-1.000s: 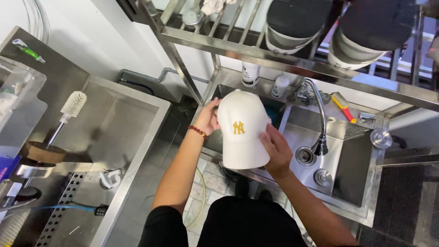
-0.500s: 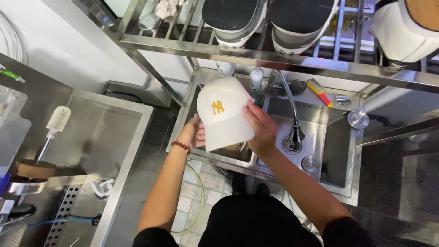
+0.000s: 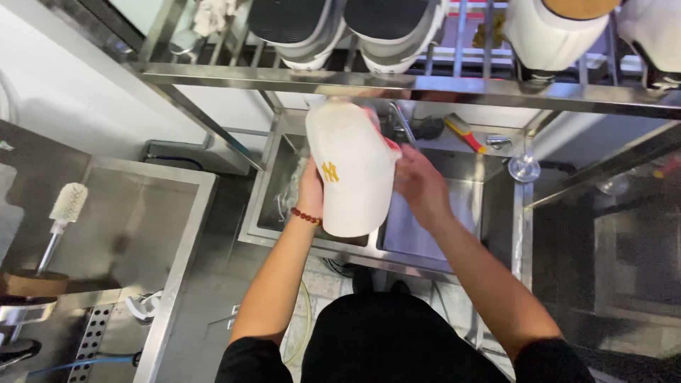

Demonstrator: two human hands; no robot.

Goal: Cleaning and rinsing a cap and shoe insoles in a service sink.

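White cap (image 3: pixel 352 168) with yellow emblem, held over steel sink (image 3: pixel 454 213), below rack of shoes (image 3: pixel 397 78). Left hand (image 3: pixel 310 190) and right hand (image 3: pixel 420 183) both gripping cap sides.

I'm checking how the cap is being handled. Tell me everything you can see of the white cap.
The white cap is a fabric baseball cap with a small yellow embroidered emblem on its front. It is held over the steel sink, its brim pointing toward the person. The left hand grips its left side, and the right hand its right.
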